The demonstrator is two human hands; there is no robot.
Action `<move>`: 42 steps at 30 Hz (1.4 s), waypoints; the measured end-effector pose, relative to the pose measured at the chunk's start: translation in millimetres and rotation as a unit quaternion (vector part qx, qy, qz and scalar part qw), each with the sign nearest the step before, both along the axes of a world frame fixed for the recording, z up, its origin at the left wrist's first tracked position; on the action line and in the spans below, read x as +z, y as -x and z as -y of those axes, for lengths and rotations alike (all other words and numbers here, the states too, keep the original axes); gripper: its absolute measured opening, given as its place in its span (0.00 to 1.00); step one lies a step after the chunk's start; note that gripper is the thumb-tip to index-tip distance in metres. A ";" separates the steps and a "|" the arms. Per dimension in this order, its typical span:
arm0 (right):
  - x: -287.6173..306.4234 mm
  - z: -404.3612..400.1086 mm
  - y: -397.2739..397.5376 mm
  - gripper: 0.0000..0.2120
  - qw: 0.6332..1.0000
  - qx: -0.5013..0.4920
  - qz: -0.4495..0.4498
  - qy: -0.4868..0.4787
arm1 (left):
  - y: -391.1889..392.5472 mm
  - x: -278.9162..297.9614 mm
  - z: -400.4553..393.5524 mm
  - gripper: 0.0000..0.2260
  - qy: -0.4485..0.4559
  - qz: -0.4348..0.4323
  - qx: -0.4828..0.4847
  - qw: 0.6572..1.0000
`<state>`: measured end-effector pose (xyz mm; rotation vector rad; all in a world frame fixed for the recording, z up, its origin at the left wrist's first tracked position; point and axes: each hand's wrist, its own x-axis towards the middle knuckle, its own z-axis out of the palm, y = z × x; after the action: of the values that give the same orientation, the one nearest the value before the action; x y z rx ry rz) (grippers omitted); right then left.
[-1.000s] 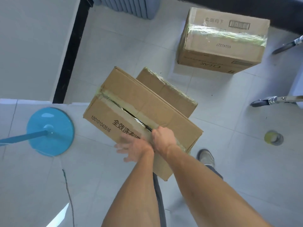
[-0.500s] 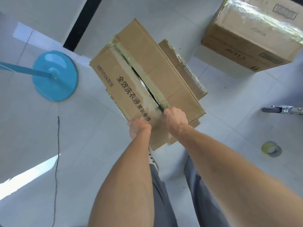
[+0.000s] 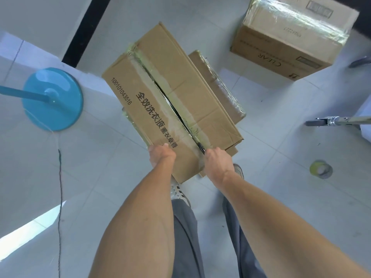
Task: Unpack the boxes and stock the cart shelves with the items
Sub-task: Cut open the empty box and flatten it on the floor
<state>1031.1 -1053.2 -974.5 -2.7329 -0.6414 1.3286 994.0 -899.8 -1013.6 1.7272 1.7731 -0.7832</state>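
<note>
Both hands sliding back toward near end of cardboard box (image 3: 180, 93) since earlier frames. Right hand (image 3: 215, 163) gripping dark cutter (image 3: 201, 147) in taped seam; left hand (image 3: 161, 156) curling over box edge. Box sitting on floor (image 3: 100, 167) atop second box (image 3: 216, 83).

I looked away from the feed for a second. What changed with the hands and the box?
The left hand, flat on the top box a second ago, now grips its near edge. The right hand drew the dark cutter along the taped seam to the near end. The box still rests on the lower box.
</note>
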 end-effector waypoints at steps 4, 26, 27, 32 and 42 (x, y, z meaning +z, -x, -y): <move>5.0 3.4 9.3 0.12 1.000 0.007 0.012 0.014 | 1.0 -2.7 5.0 0.23 -0.007 0.024 -0.014 1.000; -1.3 1.2 19.0 0.13 0.990 -0.084 -0.004 0.112 | -50.0 6.6 56.8 0.62 0.019 -0.028 -0.075 0.997; -1.6 -0.1 21.0 0.13 0.988 -0.113 -0.003 0.107 | -47.7 4.8 54.9 0.62 0.017 -0.026 -0.076 0.997; -3.0 17.7 41.1 0.07 0.956 -0.282 0.070 0.027 | -45.2 -4.0 51.4 0.66 0.009 -0.037 -0.070 0.997; 5.2 20.1 48.7 0.04 0.881 -0.460 0.111 -0.014 | -55.4 9.0 52.1 0.64 -0.057 0.012 0.011 0.998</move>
<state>982.4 -1073.3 -969.3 -2.5622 0.5987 0.7474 1049.4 -951.9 -1004.6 1.7785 1.8509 -0.6610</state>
